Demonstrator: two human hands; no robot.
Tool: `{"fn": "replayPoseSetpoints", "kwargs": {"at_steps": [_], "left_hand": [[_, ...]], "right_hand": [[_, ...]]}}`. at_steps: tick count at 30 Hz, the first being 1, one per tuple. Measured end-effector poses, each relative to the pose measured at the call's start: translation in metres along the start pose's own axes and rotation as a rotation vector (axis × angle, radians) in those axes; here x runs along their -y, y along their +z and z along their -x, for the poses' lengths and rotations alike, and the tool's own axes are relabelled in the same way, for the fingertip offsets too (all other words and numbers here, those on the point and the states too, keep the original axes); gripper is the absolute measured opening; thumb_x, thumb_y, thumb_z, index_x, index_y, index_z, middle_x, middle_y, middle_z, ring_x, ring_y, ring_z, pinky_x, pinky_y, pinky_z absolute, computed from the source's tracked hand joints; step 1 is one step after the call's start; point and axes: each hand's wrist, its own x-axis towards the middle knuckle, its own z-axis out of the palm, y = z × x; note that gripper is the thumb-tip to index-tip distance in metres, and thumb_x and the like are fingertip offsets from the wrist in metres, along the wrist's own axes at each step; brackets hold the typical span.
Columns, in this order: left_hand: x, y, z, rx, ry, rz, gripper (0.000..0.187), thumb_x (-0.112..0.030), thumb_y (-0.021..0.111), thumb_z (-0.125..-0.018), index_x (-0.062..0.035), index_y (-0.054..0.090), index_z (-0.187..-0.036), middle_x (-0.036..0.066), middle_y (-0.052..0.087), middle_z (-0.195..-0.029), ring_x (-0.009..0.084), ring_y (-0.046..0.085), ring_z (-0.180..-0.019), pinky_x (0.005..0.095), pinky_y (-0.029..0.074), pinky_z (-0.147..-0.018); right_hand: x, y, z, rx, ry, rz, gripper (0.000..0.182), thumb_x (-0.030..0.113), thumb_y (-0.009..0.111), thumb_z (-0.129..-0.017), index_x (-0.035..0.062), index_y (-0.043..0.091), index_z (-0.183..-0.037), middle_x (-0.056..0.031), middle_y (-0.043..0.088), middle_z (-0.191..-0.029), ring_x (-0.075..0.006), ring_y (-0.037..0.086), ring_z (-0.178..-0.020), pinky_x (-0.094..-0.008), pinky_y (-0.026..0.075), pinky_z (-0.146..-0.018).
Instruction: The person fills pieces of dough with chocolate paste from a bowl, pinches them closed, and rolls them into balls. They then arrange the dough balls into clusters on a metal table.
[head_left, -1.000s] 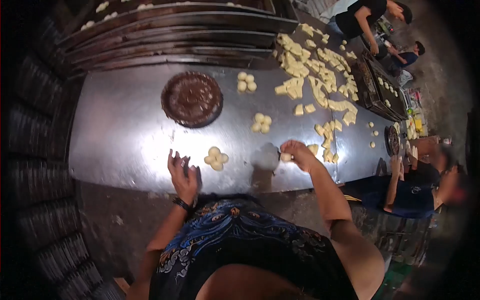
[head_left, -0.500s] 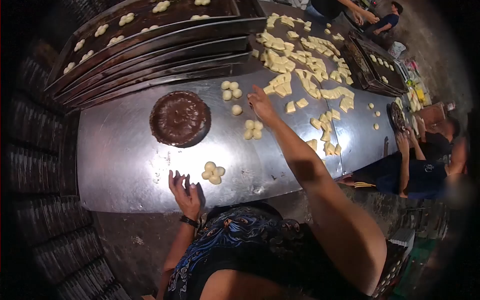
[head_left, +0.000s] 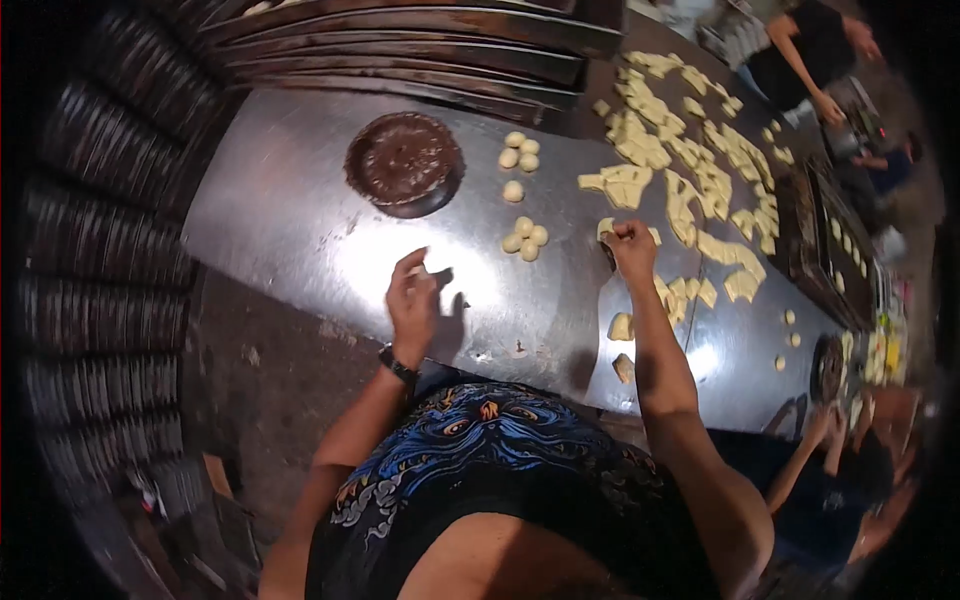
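Note:
My left hand (head_left: 410, 308) is curled above the steel table, fingers bent around a pale patch that looks like dough balls; most of it is hidden. My right hand (head_left: 632, 250) reaches across the table, its fingers pinched at a small cut dough piece (head_left: 606, 227). To the left of it sits a cluster of round dough balls (head_left: 525, 240). A single dough ball (head_left: 513, 191) and another cluster (head_left: 519, 151) lie farther back. The round pan (head_left: 403, 160), dark brown and glossy inside, stands beyond my left hand.
Strips of cut dough (head_left: 690, 150) spread across the table's right half. Stacked dark trays (head_left: 420, 50) stand along the back, and another tray stack (head_left: 815, 245) is at the right. Co-workers' hands (head_left: 820, 425) work at the far right end.
The view has turned, and the table appears rotated. My right hand has moved back to a cut dough piece. My left hand has closed where the nearest cluster of dough balls lay.

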Motion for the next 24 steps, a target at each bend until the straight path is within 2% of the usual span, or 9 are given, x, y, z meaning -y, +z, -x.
{"fn": "replayPoseSetpoints", "kwargs": {"at_steps": [1,3,7,12,15,17,20,22,24], "left_hand": [[0.01,0.009,-0.002,0.042,0.016,-0.017,0.03,-0.017,0.053,-0.093,-0.0001,0.05,-0.118,0.01,0.057,-0.11,0.0208,0.065,-0.087,0.0266,0.051,-0.07],[0.006,0.033,-0.001,0.143,-0.166,0.043,0.03,-0.018,0.052,-0.094,-0.0022,0.049,-0.119,0.008,0.058,-0.105,0.0175,0.064,-0.09,0.0231,0.049,-0.066],[0.011,0.064,-0.004,-0.064,-0.105,0.17,0.028,-0.016,0.057,-0.092,-0.0007,0.051,-0.114,0.003,0.059,-0.087,0.006,0.055,-0.068,0.019,0.042,-0.056],[-0.008,0.029,-0.018,-0.176,-0.018,0.24,0.027,-0.012,0.059,-0.09,0.001,0.052,-0.112,-0.004,0.051,-0.062,-0.0002,0.043,-0.053,0.0177,0.034,-0.047],[0.001,-0.008,-0.03,-0.016,0.07,-0.057,0.041,-0.023,0.047,-0.096,0.0031,0.042,-0.126,0.013,0.055,-0.1,0.016,0.054,-0.088,0.0277,0.043,-0.076],[0.006,-0.029,-0.046,0.046,0.162,-0.212,0.052,-0.032,0.035,-0.098,0.0032,0.03,-0.136,0.019,0.036,-0.133,0.0279,0.037,-0.122,0.0361,0.032,-0.101],[0.042,-0.052,-0.066,-0.046,-0.053,0.058,0.06,-0.047,0.03,-0.096,-0.0043,0.029,-0.138,0.015,0.038,-0.127,0.0239,0.043,-0.109,0.0367,0.038,-0.094],[0.048,-0.062,-0.085,-0.217,-0.289,0.33,0.06,-0.046,0.025,-0.099,-0.0012,0.029,-0.138,0.013,0.038,-0.131,0.0212,0.044,-0.11,0.034,0.038,-0.091],[0.05,-0.077,-0.108,-0.293,-0.346,0.396,0.063,-0.05,0.026,-0.098,-0.0023,0.027,-0.139,0.012,0.038,-0.132,0.0209,0.046,-0.108,0.0339,0.039,-0.089]], "right_hand": [[0.013,0.009,0.007,0.074,0.055,-0.477,0.022,0.003,0.069,-0.073,0.0028,0.06,-0.093,-0.005,0.063,-0.077,-0.0108,0.058,-0.067,-0.0234,0.048,-0.058],[0.06,0.01,0.033,0.317,0.131,-0.795,0.026,-0.002,0.069,-0.074,0.002,0.059,-0.099,-0.0058,0.064,-0.086,-0.0095,0.059,-0.07,-0.0213,0.047,-0.058],[0.121,0.044,0.096,0.584,0.097,-0.756,0.026,-0.001,0.07,-0.075,0.001,0.06,-0.099,-0.0025,0.063,-0.086,-0.009,0.058,-0.071,-0.0241,0.048,-0.062],[0.165,0.062,0.118,0.986,0.399,-1.059,0.055,0.0,0.061,-0.083,0.0021,0.035,-0.131,-0.0082,0.062,-0.098,-0.0134,0.06,-0.087,-0.0237,0.048,-0.079],[0.186,0.079,0.11,1.298,0.469,-0.957,0.068,0.002,0.059,-0.085,0.0043,0.021,-0.141,-0.01,0.061,-0.098,-0.0137,0.059,-0.091,-0.0266,0.051,-0.076],[0.22,0.09,0.104,1.358,0.532,-0.812,0.069,0.003,0.059,-0.086,0.0047,0.02,-0.143,-0.0096,0.06,-0.095,-0.013,0.061,-0.081,-0.0265,0.053,-0.068],[0.23,0.135,0.076,1.556,0.593,-0.8,0.058,0.005,0.057,-0.087,0.0033,0.031,-0.139,-0.0075,0.061,-0.091,-0.0126,0.062,-0.071,-0.0232,0.052,-0.062],[0.254,0.158,0.056,1.411,0.391,-0.584,0.033,0.009,0.055,-0.089,0.0034,0.056,-0.122,-0.0076,0.065,-0.084,-0.0153,0.065,-0.072,-0.0263,0.05,-0.056],[0.261,0.186,0.029,1.031,-0.259,-0.106,0.03,0.011,0.06,-0.084,0.0068,0.061,-0.114,-0.0051,0.065,-0.082,-0.0188,0.065,-0.073,-0.0321,0.05,-0.059]]}}
